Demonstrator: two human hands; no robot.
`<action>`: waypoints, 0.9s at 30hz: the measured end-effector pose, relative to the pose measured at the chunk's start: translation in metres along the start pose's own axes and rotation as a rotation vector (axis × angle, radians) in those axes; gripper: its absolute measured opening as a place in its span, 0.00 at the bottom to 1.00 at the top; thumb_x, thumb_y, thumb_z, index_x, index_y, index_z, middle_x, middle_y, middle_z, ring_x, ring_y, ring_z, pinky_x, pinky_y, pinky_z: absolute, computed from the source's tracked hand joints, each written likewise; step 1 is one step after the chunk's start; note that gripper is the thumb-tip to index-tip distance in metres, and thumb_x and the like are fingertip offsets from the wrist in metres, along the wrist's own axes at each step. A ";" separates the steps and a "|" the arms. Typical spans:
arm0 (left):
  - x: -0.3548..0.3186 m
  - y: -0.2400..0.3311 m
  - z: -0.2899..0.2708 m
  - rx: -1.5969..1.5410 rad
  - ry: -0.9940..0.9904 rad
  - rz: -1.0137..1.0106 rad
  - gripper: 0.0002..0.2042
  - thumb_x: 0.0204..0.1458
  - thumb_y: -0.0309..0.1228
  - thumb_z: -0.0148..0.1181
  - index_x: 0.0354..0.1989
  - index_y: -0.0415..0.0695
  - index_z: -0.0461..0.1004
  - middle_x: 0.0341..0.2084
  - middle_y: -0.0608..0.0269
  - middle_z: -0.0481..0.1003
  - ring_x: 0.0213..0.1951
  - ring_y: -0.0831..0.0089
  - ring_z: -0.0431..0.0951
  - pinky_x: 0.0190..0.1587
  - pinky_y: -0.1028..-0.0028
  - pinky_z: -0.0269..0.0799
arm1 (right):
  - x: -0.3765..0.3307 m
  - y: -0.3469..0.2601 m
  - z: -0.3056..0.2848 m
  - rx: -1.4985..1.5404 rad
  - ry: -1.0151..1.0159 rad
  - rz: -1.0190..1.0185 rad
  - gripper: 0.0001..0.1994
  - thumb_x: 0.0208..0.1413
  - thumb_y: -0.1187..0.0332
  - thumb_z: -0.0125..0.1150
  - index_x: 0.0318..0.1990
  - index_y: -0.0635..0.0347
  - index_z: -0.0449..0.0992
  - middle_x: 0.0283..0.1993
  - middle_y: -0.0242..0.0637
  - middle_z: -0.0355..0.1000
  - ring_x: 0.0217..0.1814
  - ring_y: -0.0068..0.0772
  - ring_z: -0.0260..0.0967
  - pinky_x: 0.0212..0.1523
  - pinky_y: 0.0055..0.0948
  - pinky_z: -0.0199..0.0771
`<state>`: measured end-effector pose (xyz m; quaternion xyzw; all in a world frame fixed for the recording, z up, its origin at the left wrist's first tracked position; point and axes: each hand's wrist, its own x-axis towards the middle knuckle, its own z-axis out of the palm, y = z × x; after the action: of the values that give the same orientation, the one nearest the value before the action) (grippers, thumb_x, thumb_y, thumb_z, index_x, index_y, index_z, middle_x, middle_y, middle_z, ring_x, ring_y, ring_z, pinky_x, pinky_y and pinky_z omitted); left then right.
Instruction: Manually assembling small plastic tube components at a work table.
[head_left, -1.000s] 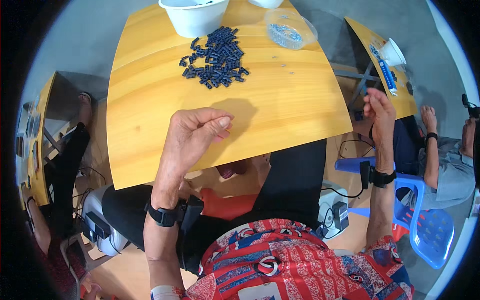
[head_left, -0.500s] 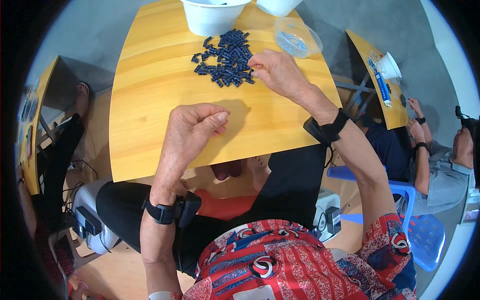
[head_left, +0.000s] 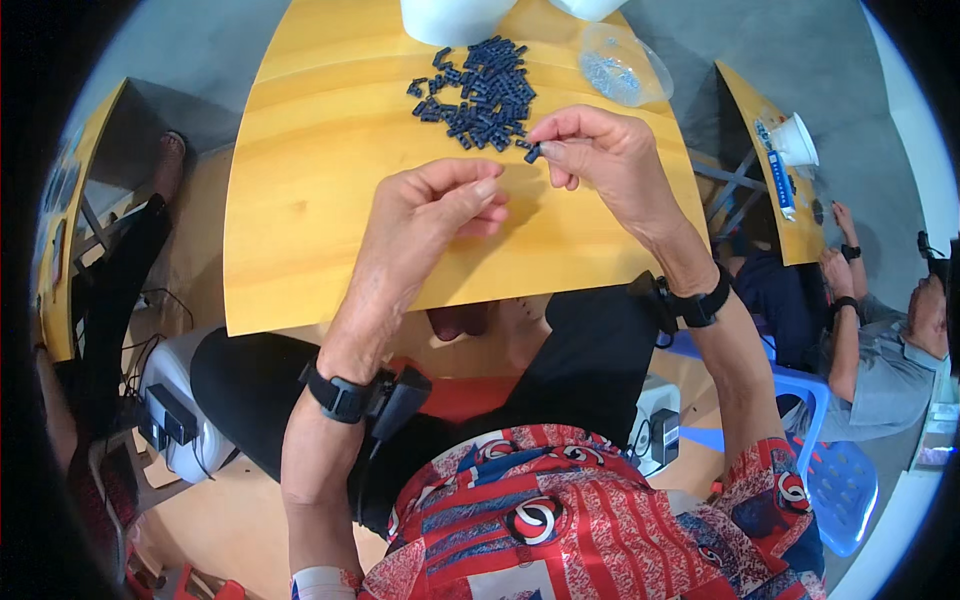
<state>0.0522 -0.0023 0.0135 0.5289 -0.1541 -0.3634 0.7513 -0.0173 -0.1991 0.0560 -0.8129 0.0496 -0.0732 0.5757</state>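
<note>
A small dark plastic piece (head_left: 533,153) is pinched between the thumb and forefinger of my right hand (head_left: 615,165), just off the near right edge of a pile of similar dark pieces (head_left: 495,95). To its left, my left hand (head_left: 425,215) hovers over the wooden table (head_left: 320,230), thumb pressed to the forefinger. Whatever lies in that pinch, if anything, is hidden. A short gap separates the two hands, and the left one is apart from the pile.
White tubs (head_left: 455,22) stand at the far edge behind the pile. A clear plastic container (head_left: 612,75) with small shiny bits sits at the far right. Another person (head_left: 885,350) sits at a separate table (head_left: 795,215) on the right; a further table (head_left: 75,230) is at left.
My right hand has come back from the pile and now shows a dark piece in its fingertips. My left hand has moved up and right, closer to it. The view has shifted slightly.
</note>
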 end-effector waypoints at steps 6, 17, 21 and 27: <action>0.004 0.000 0.010 -0.120 -0.081 -0.046 0.08 0.52 0.25 0.61 0.38 0.33 0.76 0.30 0.56 0.78 0.30 0.76 0.79 0.37 0.78 0.77 | -0.016 0.004 0.018 -0.070 0.027 -0.217 0.07 0.53 0.77 0.59 0.39 0.65 0.78 0.30 0.29 0.74 0.26 0.15 0.68 0.28 0.15 0.69; -0.001 -0.009 0.009 -0.033 -0.057 0.142 0.06 0.50 0.21 0.60 0.37 0.34 0.77 0.26 0.58 0.78 0.28 0.76 0.77 0.33 0.79 0.74 | -0.045 -0.009 0.024 0.007 0.160 -0.010 0.07 0.54 0.75 0.59 0.40 0.66 0.77 0.33 0.30 0.74 0.27 0.15 0.69 0.28 0.15 0.70; -0.002 -0.006 0.015 0.035 -0.059 0.148 0.07 0.50 0.20 0.60 0.37 0.33 0.77 0.24 0.61 0.77 0.28 0.80 0.75 0.33 0.81 0.72 | -0.046 -0.003 0.029 -0.073 0.171 -0.147 0.06 0.53 0.76 0.58 0.38 0.67 0.76 0.32 0.32 0.73 0.26 0.18 0.69 0.27 0.16 0.69; -0.004 -0.008 0.018 0.219 0.003 0.109 0.05 0.50 0.21 0.61 0.34 0.34 0.78 0.24 0.63 0.77 0.27 0.81 0.75 0.34 0.81 0.72 | -0.050 0.002 0.031 -0.423 0.207 -0.454 0.07 0.49 0.80 0.56 0.36 0.64 0.76 0.31 0.39 0.72 0.28 0.33 0.72 0.28 0.26 0.72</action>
<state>0.0349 -0.0129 0.0140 0.5993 -0.2202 -0.3023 0.7078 -0.0610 -0.1631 0.0407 -0.8930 -0.0608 -0.2699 0.3551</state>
